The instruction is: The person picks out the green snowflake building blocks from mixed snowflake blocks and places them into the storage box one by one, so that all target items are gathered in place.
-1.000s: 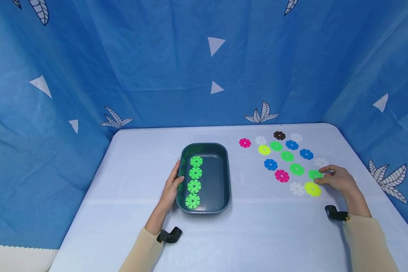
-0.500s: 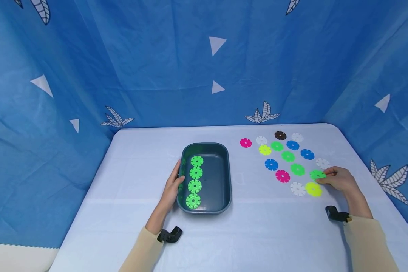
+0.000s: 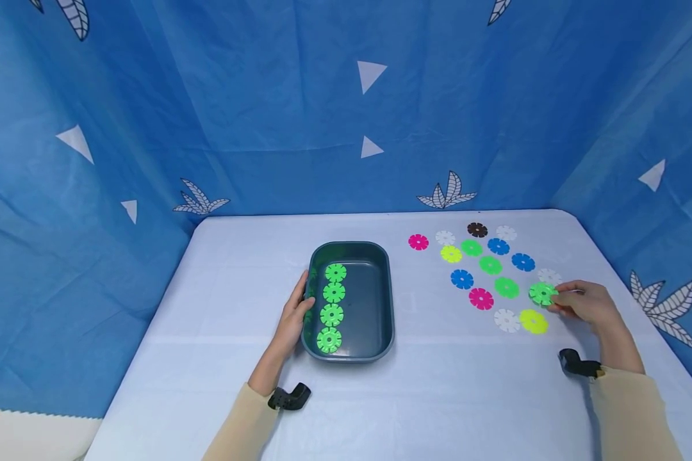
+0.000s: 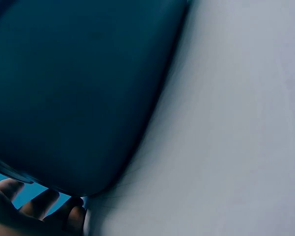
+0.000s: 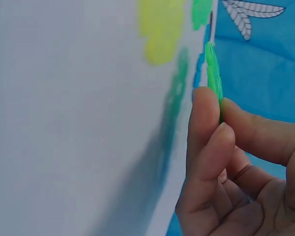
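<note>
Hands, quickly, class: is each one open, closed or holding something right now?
Left hand: holding the dark tray at its left side.
Right hand: holding a green disc, pinched between thumb and fingers.

Left sleeve (image 3: 242, 422) and right sleeve (image 3: 637, 416): plain beige, long. Black elbow-shaped left wrist device (image 3: 290, 397); similar black right wrist device (image 3: 579, 363). Left hand (image 3: 292, 315), right hand (image 3: 591, 304) bare.

Blue curtain (image 3: 300, 115) w/ triangles (image 3: 370, 75) & leaf prints (image 3: 453, 187) behind wht tbl (image 3: 438, 397).
</note>
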The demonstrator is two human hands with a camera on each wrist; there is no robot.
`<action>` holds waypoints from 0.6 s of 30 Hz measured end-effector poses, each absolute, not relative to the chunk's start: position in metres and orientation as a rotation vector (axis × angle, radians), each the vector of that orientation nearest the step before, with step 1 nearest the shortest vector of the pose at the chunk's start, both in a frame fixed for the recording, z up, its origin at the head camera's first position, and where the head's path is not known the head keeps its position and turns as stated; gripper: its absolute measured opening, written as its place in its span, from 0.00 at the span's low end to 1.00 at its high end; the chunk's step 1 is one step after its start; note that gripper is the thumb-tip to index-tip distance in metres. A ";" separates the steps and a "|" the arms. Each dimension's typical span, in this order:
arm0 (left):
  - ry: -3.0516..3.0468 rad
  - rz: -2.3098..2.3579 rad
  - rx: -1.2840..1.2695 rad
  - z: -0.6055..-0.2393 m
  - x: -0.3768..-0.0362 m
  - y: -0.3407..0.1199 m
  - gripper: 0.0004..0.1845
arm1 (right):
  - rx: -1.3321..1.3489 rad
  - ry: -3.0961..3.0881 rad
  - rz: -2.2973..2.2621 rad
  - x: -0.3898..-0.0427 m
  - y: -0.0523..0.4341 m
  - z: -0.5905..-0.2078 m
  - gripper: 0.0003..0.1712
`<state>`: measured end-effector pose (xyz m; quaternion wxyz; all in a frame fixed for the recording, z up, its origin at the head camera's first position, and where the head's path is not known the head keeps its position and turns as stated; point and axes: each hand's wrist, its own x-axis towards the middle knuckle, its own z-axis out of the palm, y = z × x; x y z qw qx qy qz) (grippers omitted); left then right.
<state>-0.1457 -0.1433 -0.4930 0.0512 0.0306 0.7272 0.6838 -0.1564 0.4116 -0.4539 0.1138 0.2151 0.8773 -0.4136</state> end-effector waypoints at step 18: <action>2.222 2.065 0.096 -0.496 -0.147 -0.144 0.32 | 0.273 2.591 -1.377 -0.180 0.328 -0.433 0.25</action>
